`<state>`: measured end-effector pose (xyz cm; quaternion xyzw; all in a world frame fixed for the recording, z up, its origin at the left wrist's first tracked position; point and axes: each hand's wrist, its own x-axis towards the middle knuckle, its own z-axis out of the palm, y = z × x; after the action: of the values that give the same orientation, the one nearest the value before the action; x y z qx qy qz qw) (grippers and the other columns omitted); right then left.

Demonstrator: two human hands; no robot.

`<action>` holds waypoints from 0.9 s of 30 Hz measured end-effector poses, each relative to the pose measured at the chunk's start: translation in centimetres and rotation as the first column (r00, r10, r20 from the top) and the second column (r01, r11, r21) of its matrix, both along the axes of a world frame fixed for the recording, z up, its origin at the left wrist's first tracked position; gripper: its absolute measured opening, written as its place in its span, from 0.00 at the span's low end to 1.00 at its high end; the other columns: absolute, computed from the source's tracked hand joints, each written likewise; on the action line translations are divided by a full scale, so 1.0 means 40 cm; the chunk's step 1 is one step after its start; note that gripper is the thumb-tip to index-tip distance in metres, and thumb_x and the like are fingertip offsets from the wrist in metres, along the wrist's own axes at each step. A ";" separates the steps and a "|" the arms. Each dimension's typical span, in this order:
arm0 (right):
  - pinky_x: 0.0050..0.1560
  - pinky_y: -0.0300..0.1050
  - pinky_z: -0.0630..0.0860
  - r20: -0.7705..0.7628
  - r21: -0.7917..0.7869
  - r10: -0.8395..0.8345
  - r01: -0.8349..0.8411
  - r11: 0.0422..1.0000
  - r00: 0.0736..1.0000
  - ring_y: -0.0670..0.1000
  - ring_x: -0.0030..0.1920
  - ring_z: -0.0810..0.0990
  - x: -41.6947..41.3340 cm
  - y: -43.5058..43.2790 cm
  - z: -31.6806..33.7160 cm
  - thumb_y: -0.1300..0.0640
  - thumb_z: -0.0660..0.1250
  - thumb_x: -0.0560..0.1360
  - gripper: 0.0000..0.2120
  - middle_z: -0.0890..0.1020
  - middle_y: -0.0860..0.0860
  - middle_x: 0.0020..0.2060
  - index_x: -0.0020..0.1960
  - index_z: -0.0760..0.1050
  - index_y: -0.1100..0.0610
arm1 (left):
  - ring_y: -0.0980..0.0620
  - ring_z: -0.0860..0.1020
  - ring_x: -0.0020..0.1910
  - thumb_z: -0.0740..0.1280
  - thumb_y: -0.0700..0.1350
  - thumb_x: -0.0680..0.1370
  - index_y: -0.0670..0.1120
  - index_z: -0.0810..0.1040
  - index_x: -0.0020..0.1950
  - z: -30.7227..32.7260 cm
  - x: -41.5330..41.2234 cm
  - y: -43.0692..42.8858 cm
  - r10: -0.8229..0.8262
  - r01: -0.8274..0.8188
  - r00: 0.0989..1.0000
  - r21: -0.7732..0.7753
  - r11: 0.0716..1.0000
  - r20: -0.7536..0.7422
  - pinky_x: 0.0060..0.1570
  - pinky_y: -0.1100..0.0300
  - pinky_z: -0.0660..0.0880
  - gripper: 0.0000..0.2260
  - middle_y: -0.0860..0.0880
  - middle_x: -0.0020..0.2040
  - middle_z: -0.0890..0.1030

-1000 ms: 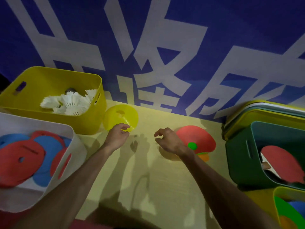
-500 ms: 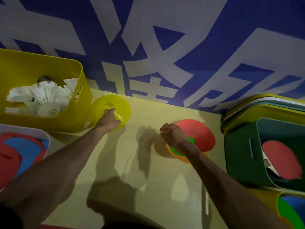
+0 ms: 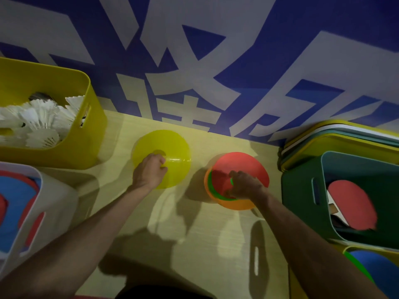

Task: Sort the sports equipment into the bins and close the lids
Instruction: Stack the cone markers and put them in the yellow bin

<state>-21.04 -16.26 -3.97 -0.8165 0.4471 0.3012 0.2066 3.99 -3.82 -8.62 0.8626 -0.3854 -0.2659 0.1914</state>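
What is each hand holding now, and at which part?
The left hand grips the yellow cone at its centre hole; the right hand grips the red cone, apparently at its centre hole too.

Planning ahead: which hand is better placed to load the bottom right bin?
Right: the right hand grips the cone stack nearer that bin; the left hand holds a yellow cone farther off.

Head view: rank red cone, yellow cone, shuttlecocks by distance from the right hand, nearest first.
1. red cone: gripped by the right hand itself, on top of the stack.
2. yellow cone: to its left on the table, held by the left hand.
3. shuttlecocks: far left, inside the yellow bin.
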 end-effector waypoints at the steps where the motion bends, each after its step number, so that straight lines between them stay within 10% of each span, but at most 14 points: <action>1: 0.65 0.60 0.69 -0.031 -0.004 0.013 -0.013 1.000 0.999 0.60 0.63 0.74 -0.008 0.003 -0.007 0.42 0.70 0.70 0.36 0.75 0.57 0.63 0.71 0.62 0.57 | 0.45 0.79 0.54 0.71 0.44 0.72 0.47 0.80 0.51 0.008 -0.027 0.001 0.008 -0.009 1.000 -0.043 0.999 -0.022 0.50 0.54 0.76 0.08 0.46 0.55 0.80; 27: 0.69 0.60 0.64 0.029 -0.024 -0.151 0.151 0.988 0.988 0.62 0.74 0.57 -0.076 0.087 -0.125 0.35 0.61 0.74 0.45 0.59 0.58 0.74 0.77 0.45 0.59 | 0.51 0.74 0.41 0.72 0.43 0.72 0.48 0.74 0.42 0.073 -0.174 0.047 -0.009 -0.026 0.987 -0.213 0.977 -0.163 0.41 0.61 0.69 0.07 0.49 0.42 0.76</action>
<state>-24.06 -12.78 -8.96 -0.7869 0.5087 0.2679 0.2242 -2.99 -1.96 -5.68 0.8140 -0.3911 -0.2917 0.3153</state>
